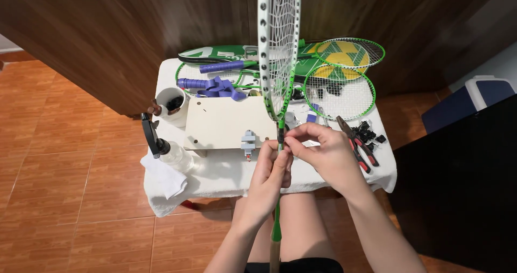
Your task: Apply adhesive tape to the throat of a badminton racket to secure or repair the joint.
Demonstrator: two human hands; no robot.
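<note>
I hold a badminton racket upright in front of me, its white and green frame and white strings rising to the top of the view. My left hand is wrapped around the green shaft just below the head. My right hand pinches at the throat of the racket with thumb and fingertips, touching the shaft right above my left hand. What sits between those fingertips is too small to tell.
A small table under a white cloth carries a pale wooden board with a small clamp, other green rackets, purple grips, a white cup, red-handled pliers, black small parts and a clear bottle.
</note>
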